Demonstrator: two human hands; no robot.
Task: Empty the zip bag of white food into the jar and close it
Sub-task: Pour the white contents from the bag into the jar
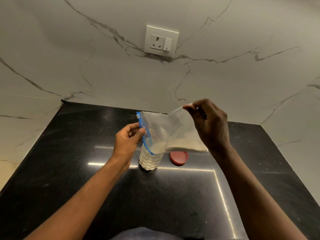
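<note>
- At the blue zip edge, left hand [127, 139] fingers [141, 132] pinched shut on the zip bag [170, 130], thumb on the near side, the rest curled behind the strip.
- Up at the opposite corner, right hand [210, 125] fingertips [188, 106] clamped together on the bag's bottom edge, holding it higher than the zip end.
- Between the two grips, bag stretched out and tilted, zip end down and to the left, bottom corner up and to the right.
- Inside the bag, a bit of white food [183, 145] gathered along the lower side, some of it near the mouth. Small printed label on the plastic, too tiny to read.
- Right under the zip mouth, clear jar [149, 160] with a scale-like textured wall, standing upright on the counter, already looking mostly full of white stuff. Bag mouth sitting at or just over the jar opening; can't tell whether actually touching the rim.
- Just beside the jar on the right, red lid [178, 158] lying flat on the counter, off the jar, partly hidden by the hanging bag.
- Underneath everything, glossy black stone counter [72, 179] with bright light streaks reflected across it.
- Both forearms bare, reaching in from the bottom corners of the view.
- Behind, white marble-look wall [69, 58] with grey veins, wrapping round both sides.
- Up on the back wall, white socket plate [161, 41] with one switch on its right side.
</note>
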